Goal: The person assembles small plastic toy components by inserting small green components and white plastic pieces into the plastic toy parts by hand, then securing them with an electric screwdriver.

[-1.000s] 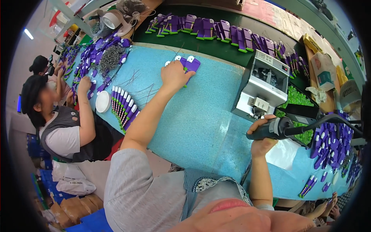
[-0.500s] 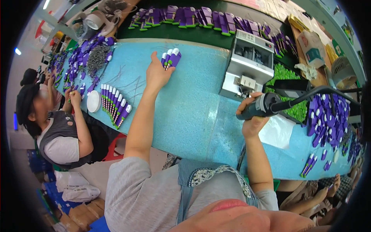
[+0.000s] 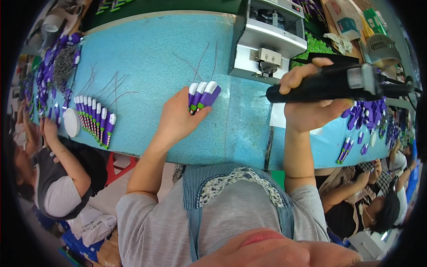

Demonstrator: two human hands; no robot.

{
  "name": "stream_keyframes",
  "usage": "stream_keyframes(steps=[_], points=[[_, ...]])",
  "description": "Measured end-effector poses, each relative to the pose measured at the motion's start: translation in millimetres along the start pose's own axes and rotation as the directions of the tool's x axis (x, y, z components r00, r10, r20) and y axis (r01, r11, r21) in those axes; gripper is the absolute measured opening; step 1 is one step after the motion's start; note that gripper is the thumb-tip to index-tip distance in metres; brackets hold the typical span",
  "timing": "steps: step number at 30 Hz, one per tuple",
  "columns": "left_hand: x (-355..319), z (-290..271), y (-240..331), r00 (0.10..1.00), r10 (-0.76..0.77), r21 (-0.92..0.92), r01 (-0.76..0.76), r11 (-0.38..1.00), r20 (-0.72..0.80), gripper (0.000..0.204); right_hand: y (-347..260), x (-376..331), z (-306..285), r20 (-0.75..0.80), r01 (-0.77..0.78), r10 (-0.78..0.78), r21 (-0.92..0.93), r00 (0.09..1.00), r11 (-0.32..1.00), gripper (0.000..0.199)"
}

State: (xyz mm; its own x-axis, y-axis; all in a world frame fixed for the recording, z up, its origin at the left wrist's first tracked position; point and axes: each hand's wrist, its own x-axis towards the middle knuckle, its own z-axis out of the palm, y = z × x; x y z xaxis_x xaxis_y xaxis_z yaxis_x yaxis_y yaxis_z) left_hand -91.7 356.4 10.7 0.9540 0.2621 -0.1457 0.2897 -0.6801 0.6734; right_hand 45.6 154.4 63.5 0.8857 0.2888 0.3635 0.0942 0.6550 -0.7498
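Just purple-white parts under left hand

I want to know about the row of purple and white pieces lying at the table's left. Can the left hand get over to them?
Probably yes. Bare blue table lies between the left hand and the row, with only thin wires across it. But that hand already holds three purple and white pieces.

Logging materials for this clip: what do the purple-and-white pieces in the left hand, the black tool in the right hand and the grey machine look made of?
Purple-and-white pieces: glossy moulded plastic by their sheen, thin wires trailing. Black handheld tool: matt plastic housing, probably, with a cable at its rear. Grey machine: painted or brushed sheet metal, judging by flat folded panels. Tabletop: speckled blue, possibly laminate.
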Motion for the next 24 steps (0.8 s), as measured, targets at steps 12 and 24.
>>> stream_keyframes(steps=[12, 24], points=[[-5, 37, 37, 0.860, -0.042, -0.797, 0.489, 0.354, 0.509, 0.045, 9, 33, 9, 0.177, 0.095, -0.109, 0.084, 0.978, 0.992, 0.097], [-2, 44, 52, 0.785, 0.072, -0.769, 0.579, 0.271, 0.616, 0.044, -1, -6, 17, 0.287, 0.102, -0.086, -0.042, 0.954, 0.994, 0.095]])
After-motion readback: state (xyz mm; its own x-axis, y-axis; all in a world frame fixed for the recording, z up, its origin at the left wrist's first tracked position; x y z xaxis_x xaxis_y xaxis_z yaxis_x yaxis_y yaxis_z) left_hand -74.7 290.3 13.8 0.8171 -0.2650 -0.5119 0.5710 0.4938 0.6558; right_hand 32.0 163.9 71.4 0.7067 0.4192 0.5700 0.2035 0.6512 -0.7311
